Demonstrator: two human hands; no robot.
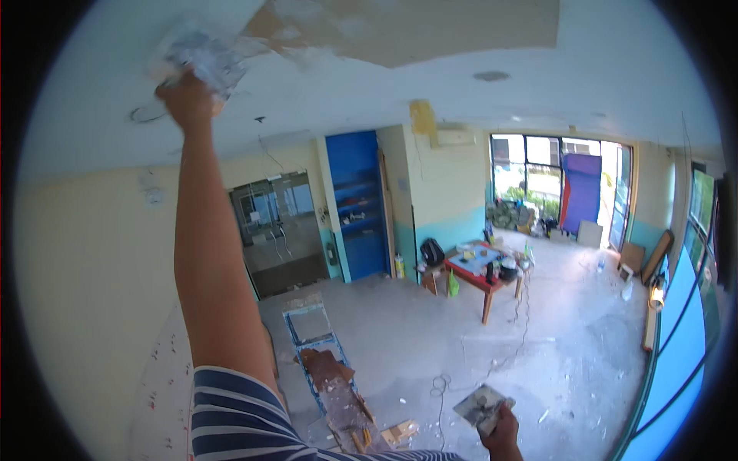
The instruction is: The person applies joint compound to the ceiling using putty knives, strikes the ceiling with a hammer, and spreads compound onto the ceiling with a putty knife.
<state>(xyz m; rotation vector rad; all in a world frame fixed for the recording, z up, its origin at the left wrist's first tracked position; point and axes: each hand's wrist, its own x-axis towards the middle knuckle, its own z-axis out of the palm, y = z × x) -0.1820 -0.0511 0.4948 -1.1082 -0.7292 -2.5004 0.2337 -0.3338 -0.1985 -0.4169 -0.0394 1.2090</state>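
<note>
My left hand (190,104) is raised overhead at the upper left, its fingers wrapped round a plastering trowel (204,58). The trowel's blade is smeared with wet white plaster and lies at the ceiling (100,100); motion blurs its edges. Beside it, a bare brown patch (430,31) of ceiling has white smears along its near edge. Low at the right, my right hand (501,434) is closed on a flat metal plate (470,405) with a grey-white lump of plaster on it. The plate is held well above the floor.
Below stands a blue stepladder (336,346) with a stained board (338,388) against it. A red-edged table (484,280) carries tools and a bag. Cables (441,384) and scraps lie on the floor (569,361). Windows (688,307) line the right.
</note>
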